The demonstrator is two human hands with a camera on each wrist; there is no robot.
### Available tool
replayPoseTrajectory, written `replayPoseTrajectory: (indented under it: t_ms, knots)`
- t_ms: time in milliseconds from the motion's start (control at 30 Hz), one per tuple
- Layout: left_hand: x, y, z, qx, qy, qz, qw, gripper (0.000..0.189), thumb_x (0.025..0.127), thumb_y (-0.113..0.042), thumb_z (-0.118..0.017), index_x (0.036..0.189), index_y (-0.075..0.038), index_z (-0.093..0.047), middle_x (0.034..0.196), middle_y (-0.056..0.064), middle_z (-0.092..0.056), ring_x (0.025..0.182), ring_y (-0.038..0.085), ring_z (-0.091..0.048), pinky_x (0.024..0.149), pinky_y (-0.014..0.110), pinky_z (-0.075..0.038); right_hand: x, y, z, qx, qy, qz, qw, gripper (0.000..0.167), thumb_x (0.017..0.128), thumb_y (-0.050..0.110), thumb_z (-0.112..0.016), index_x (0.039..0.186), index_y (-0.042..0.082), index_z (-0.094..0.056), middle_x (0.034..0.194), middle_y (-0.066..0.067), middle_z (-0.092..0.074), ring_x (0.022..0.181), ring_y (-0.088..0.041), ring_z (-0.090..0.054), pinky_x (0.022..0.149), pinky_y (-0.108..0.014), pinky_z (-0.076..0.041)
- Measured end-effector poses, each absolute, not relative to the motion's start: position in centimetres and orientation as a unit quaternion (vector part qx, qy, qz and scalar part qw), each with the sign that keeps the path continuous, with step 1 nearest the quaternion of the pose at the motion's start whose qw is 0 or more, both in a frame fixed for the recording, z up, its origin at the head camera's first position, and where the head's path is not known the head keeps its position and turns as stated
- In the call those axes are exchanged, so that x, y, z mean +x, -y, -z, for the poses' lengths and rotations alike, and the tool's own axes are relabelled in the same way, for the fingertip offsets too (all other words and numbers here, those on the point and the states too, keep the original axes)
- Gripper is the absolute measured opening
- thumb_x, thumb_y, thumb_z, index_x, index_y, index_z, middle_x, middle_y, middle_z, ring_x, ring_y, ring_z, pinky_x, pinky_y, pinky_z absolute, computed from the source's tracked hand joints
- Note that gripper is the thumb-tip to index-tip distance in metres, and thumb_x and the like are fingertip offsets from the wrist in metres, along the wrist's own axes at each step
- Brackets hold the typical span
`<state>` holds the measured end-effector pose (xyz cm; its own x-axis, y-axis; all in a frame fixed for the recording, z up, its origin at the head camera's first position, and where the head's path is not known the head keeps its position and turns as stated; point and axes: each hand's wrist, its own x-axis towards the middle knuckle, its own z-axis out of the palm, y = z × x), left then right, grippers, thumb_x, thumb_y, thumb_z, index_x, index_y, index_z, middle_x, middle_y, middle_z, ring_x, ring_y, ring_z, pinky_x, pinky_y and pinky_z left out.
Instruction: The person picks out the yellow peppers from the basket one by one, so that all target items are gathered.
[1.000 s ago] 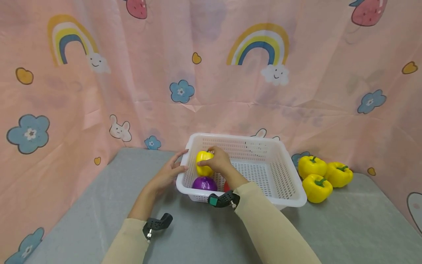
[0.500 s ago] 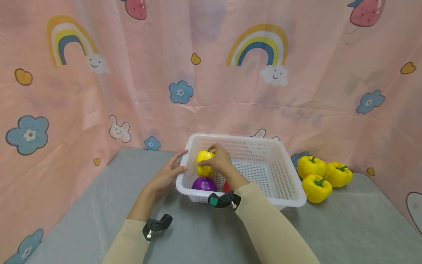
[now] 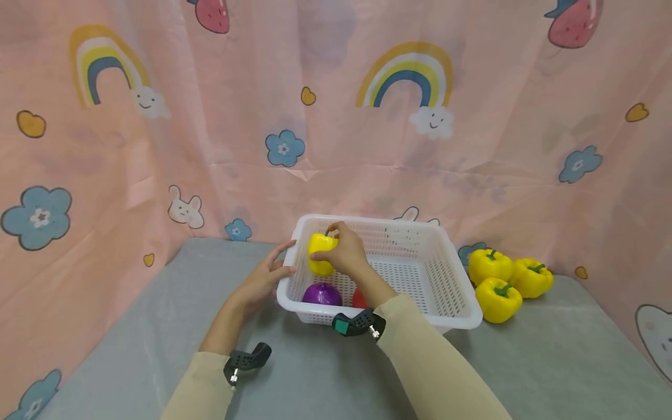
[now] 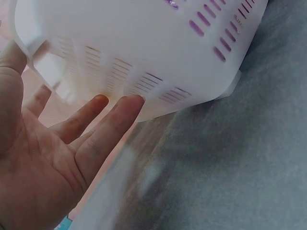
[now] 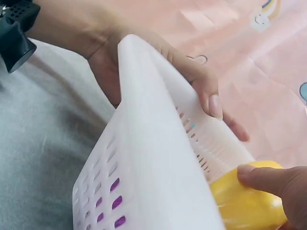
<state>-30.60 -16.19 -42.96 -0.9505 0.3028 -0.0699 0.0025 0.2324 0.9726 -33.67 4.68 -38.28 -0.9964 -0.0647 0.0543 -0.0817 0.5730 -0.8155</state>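
Note:
My right hand (image 3: pixel 347 252) pinches a glossy yellow bell pepper (image 3: pixel 319 261) with a green stem, inside the left end of a white perforated basket (image 3: pixel 462 303). In the right wrist view the thumb lies along the bell pepper's side. My left hand (image 3: pixel 262 279) touches the basket's left end from outside, its fingers extended against the wall in the left wrist view. A shiny purple onion (image 3: pixel 322 294) lies in the basket's near left corner. Beside it, a red rounded item (image 3: pixel 359 299) is mostly hidden by my right wrist.
Three more yellow bell peppers (image 3: pixel 498 300) stand grouped on the grey table (image 3: pixel 572 356), just right of the basket. A pink patterned curtain (image 3: pixel 336 181) hangs behind the table.
My right hand has raised the yellow bell pepper slightly, widening the gap to the onion below it. The left hand stays at the basket's end. The head view has shifted slightly.

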Motion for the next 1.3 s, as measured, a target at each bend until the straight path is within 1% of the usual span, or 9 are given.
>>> replayPoseTrajectory:
  t_ms: [267, 533, 700, 900, 967, 1100, 1233, 1300]
  knots:
    - [-30.4, 15.9, 42.9, 0.091, -0.778, -0.61, 0.122, 0.069, 0.102, -0.027, -0.057, 0.16, -0.036, -0.021, 0.155, 0.02, -0.047, 0.122, 0.038, -0.064, 0.093, 0.05, -0.06, -32.7, -5.5, 37.5, 0.058, 0.89, -0.451, 0.026, 0.066, 0.077, 0.025, -0.086, 0.132, 0.012, -0.052, 0.14, -0.018, -0.06, 0.117, -0.036, -0.063, 0.094, -0.046, -0.06]
    - [-30.4, 16.2, 42.5, 0.102, -0.778, -0.608, 0.124, 0.069, 0.102, -0.027, -0.057, 0.161, -0.034, -0.02, 0.154, 0.023, -0.046, 0.118, 0.036, -0.065, 0.091, 0.049, -0.06, -31.2, -7.0, 35.9, 0.062, 0.883, -0.464, 0.037, 0.068, 0.076, 0.028, -0.087, 0.133, 0.017, -0.052, 0.143, -0.013, -0.058, 0.119, -0.034, -0.062, 0.094, -0.045, -0.06]
    - [-30.3, 16.2, 42.5, 0.096, -0.781, -0.605, 0.122, 0.069, 0.103, -0.027, -0.056, 0.161, -0.034, -0.02, 0.155, 0.023, -0.045, 0.119, 0.036, -0.064, 0.093, 0.049, -0.06, -30.2, -8.1, 34.9, 0.062, 0.871, -0.485, 0.046, 0.07, 0.076, 0.03, -0.087, 0.135, 0.019, -0.051, 0.146, -0.011, -0.056, 0.124, -0.034, -0.06, 0.094, -0.047, -0.06]
    - [-30.3, 16.2, 42.8, 0.091, -0.781, -0.606, 0.123, 0.07, 0.102, -0.029, -0.058, 0.16, -0.036, -0.02, 0.157, 0.021, -0.043, 0.128, 0.039, -0.06, 0.096, 0.051, -0.058, -29.0, -9.1, 34.0, 0.081, 0.862, -0.497, 0.064, 0.069, 0.077, 0.033, -0.087, 0.134, 0.022, -0.051, 0.146, -0.01, -0.055, 0.126, -0.035, -0.059, 0.091, -0.046, -0.061]
    - [-30.4, 16.3, 42.8, 0.092, -0.779, -0.608, 0.124, 0.07, 0.102, -0.029, -0.058, 0.16, -0.035, -0.02, 0.157, 0.022, -0.043, 0.128, 0.039, -0.06, 0.096, 0.051, -0.058, -28.6, -9.5, 33.7, 0.088, 0.859, -0.499, 0.07, 0.068, 0.077, 0.033, -0.087, 0.134, 0.023, -0.051, 0.146, -0.01, -0.055, 0.127, -0.036, -0.059, 0.09, -0.046, -0.061]
    - [-30.5, 16.4, 42.7, 0.101, -0.773, -0.613, 0.131, 0.068, 0.103, -0.026, -0.056, 0.161, -0.034, -0.02, 0.155, 0.025, -0.044, 0.121, 0.036, -0.064, 0.09, 0.046, -0.06, -27.7, -10.6, 33.0, 0.087, 0.856, -0.503, 0.079, 0.07, 0.077, 0.035, -0.087, 0.136, 0.025, -0.051, 0.146, -0.008, -0.054, 0.128, -0.035, -0.058, 0.09, -0.045, -0.062]
    - [-30.6, 16.3, 42.6, 0.105, -0.768, -0.617, 0.136, 0.067, 0.104, -0.025, -0.055, 0.16, -0.033, -0.02, 0.155, 0.026, -0.044, 0.117, 0.033, -0.065, 0.087, 0.042, -0.06, -26.8, -12.2, 32.3, 0.085, 0.857, -0.501, 0.09, 0.073, 0.078, 0.036, -0.086, 0.14, 0.024, -0.049, 0.147, -0.006, -0.053, 0.13, -0.034, -0.056, 0.091, -0.045, -0.061]
    - [-30.6, 16.2, 42.6, 0.105, -0.767, -0.618, 0.136, 0.067, 0.104, -0.024, -0.054, 0.16, -0.033, -0.021, 0.154, 0.026, -0.044, 0.117, 0.034, -0.065, 0.086, 0.042, -0.06, -26.4, -13.2, 32.0, 0.087, 0.859, -0.495, 0.099, 0.074, 0.079, 0.037, -0.086, 0.141, 0.022, -0.048, 0.149, -0.007, -0.052, 0.132, -0.035, -0.055, 0.092, -0.046, -0.06]
